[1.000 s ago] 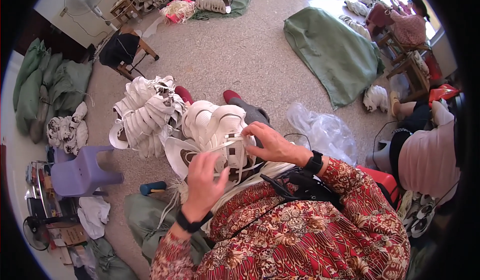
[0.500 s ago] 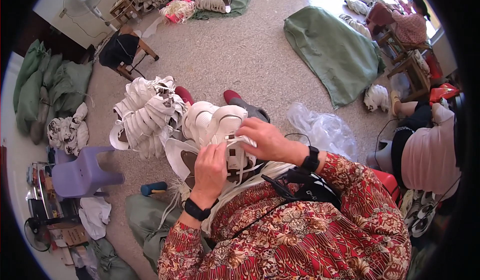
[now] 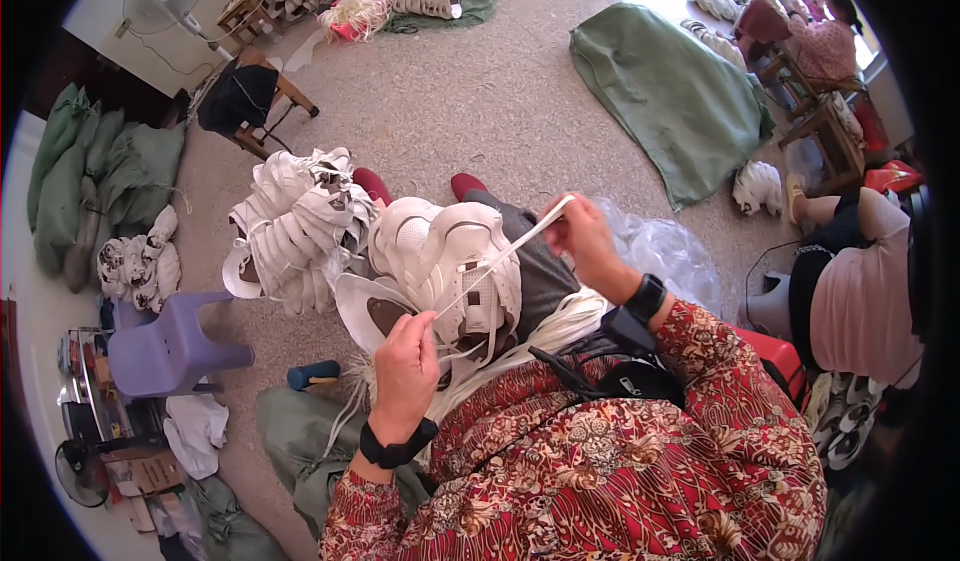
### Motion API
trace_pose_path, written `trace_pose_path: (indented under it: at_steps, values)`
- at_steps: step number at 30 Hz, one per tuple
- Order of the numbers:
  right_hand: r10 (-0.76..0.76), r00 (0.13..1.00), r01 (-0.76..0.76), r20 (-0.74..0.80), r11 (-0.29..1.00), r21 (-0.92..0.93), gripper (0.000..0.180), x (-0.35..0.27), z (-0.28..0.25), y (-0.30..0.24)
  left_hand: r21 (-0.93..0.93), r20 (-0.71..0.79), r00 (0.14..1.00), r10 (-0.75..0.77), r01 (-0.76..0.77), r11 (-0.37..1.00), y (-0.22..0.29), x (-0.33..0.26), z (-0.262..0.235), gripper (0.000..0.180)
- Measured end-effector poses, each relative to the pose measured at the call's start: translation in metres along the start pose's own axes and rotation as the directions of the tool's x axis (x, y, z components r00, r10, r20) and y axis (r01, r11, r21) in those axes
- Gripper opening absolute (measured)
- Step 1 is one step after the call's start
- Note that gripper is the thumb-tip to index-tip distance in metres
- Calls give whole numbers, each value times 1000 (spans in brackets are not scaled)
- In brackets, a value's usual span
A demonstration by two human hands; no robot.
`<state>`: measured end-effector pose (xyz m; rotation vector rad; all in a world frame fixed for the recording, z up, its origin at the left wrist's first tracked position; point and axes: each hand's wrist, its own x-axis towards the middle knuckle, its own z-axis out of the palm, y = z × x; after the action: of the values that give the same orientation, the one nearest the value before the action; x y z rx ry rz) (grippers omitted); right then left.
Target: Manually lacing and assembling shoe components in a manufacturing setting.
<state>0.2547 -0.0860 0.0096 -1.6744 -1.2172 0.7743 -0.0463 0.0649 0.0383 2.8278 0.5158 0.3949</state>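
Note:
A white shoelace (image 3: 512, 248) is drawn out in a slanting line across a white shoe upper (image 3: 468, 236) on my lap. One part of it is pinched in my right hand (image 3: 590, 246), raised to the right of the upper. My left hand (image 3: 405, 366) is closed on the lace's lower left part, close to the upper's opening. More white uppers lie against this one on its left. A loose bundle of pale laces (image 3: 565, 319) rests across my lap, under the upper.
Stacked white uppers (image 3: 305, 226) stand just beyond my left knee. A purple plastic chair (image 3: 170, 346) and green sacks (image 3: 140, 171) are at the left. Clear plastic film (image 3: 665, 261) and a green sheet (image 3: 670, 101) lie right. A person in pink (image 3: 860, 296) sits close at the right.
My right hand has moved up and to the right, away from the upper, pulling the lace out long. My left hand has shifted slightly down, off the upper.

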Motion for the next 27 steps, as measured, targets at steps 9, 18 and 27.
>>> trace_pose_path:
  at_steps: [9, 18, 27]
  values:
    - [10, 999, -10, 31, 1000, 12, 17, -33, -49, 36, -17, 14, 1000, -21, 21, 1000, 5, 58, 7, 28]
    - [14, 998, -16, 62, 1000, 27, 16, -46, -54, 49, -27, 27, 999, -41, 42, 999, -7, 75, -1, 29]
    - [37, 995, -39, 94, 999, 17, 15, -54, -44, 47, -68, 35, 998, -59, 61, 996, 0, 93, 10, 30]
